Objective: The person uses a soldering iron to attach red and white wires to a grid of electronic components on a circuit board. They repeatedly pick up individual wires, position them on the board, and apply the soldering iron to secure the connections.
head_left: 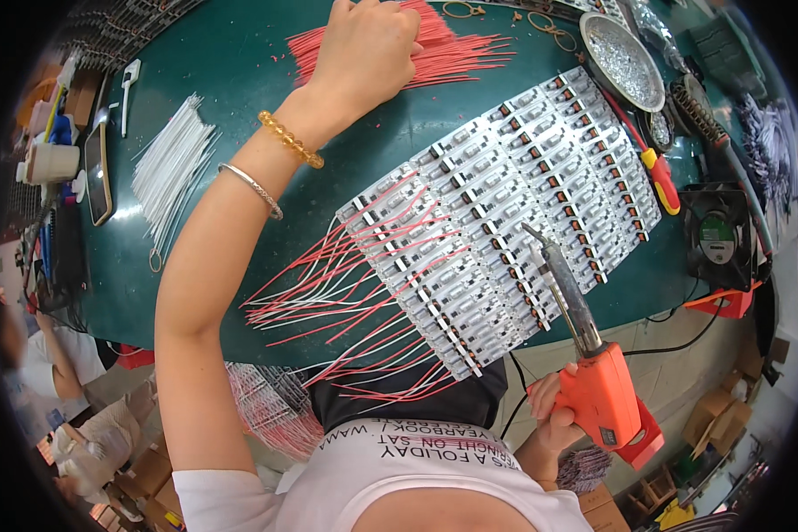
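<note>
My left hand (368,53) reaches to the far edge of the view, its fingers curled down over a pile of red wires (443,53); what its fingertips hold is hidden. Wrapped around the handle of an orange soldering gun (603,399), my right hand (559,412) is at the lower right. The gun's metal tip points up and left over a sheet of circuit boards (505,195); whether it touches them I cannot tell. Rows of small parts cover the sheet. Red and white wires (328,284) stick out from its left end over the near table edge.
A bundle of white wires (176,168) and a phone (99,173) lie at the left. Right of the sheet are a screwdriver (661,182), a metal bowl of silvery bits (625,62), a coiled iron holder (699,102) and a black fan (723,239). Other people are at the far left.
</note>
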Demonstrator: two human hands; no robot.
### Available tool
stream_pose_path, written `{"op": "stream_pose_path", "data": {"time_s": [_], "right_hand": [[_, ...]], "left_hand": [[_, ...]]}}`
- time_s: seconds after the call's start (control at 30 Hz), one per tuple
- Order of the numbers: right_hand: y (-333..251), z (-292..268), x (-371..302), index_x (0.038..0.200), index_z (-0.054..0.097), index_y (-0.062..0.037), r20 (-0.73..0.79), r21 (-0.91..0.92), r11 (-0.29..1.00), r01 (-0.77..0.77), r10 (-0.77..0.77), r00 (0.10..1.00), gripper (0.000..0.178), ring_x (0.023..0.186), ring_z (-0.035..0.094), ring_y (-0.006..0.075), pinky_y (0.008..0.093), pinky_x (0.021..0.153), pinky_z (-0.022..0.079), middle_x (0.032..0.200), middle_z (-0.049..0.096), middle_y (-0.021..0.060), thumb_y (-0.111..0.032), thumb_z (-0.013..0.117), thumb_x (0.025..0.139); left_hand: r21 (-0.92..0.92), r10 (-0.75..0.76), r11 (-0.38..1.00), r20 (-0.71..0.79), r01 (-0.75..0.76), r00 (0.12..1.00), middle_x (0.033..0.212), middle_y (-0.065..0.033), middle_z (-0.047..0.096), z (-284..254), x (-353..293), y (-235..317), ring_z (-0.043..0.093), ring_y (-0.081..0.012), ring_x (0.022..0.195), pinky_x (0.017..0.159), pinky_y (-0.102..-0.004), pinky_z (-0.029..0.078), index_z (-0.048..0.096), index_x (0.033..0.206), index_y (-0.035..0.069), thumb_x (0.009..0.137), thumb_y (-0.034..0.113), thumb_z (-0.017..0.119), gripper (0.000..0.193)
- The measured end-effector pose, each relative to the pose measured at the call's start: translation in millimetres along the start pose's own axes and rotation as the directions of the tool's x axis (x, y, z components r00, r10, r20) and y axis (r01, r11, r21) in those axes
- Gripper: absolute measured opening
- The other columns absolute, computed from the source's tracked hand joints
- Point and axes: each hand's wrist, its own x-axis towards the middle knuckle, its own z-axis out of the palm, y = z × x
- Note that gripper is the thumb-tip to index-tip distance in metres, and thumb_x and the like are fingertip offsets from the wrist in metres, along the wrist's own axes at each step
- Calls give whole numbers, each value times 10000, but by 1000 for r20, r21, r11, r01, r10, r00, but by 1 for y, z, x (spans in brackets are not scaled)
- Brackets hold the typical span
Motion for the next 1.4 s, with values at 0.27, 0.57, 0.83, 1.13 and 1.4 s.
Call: {"op": "stream_pose_path", "data": {"time_s": [0.27, 0.57, 0.83, 1.13, 1.4], "right_hand": [[4, -5, -7, 1348, 420, 59, -73, 24, 1000, 17, -15, 997, 748, 429, 452, 126, 283, 460, 433, 529, 468, 1, -520, 623, 920], [-11, -6, -13, 1351, 420, 61, 61, -24, 1000, -11, 12, 998, 769, 418, 444, 116, 260, 445, 402, 513, 468, -8, -548, 610, 922], [5, -26, -38, 1084, 492, 4, 65, -378, 926, -2, 28, 998, 584, 453, 476, 154, 289, 482, 423, 540, 488, -4, -518, 611, 853], [-5, -17, -39, 696, 652, -65, -55, -609, 766, -205, 217, 975, 205, 525, 569, 240, 339, 490, 430, 613, 578, 42, -261, 652, 759], [5, -15, -43, 601, 473, -125, -98, -340, 928, -154, 129, 987, 662, 451, 487, 125, 269, 521, 449, 502, 460, -14, -747, 617, 778]], "left_hand": [[-206, 43, 975, -182, -81, 982, 724, -71, 669, -56, -16, 25, 610, -233, 650, 767, -321, 478, 656, 834, 29, 872, 105, 676, 88], [-556, -115, 810, 165, 189, 980, 754, -23, 612, -92, -128, 121, 536, -202, 724, 768, -323, 390, 655, 801, 64, 784, 17, 749, 106], [-495, -151, 848, 120, 191, 981, 736, -18, 583, -86, -136, 136, 524, -227, 745, 806, -358, 372, 648, 778, 80, 755, 21, 764, 133], [-497, -140, 851, 97, 170, 985, 725, -30, 566, -85, -136, 136, 514, -239, 742, 793, -361, 377, 639, 768, 70, 744, 10, 760, 137], [-490, -136, 857, 86, 161, 987, 724, -34, 562, -84, -137, 134, 511, -242, 737, 789, -363, 375, 636, 772, 69, 746, 8, 757, 138]]}}
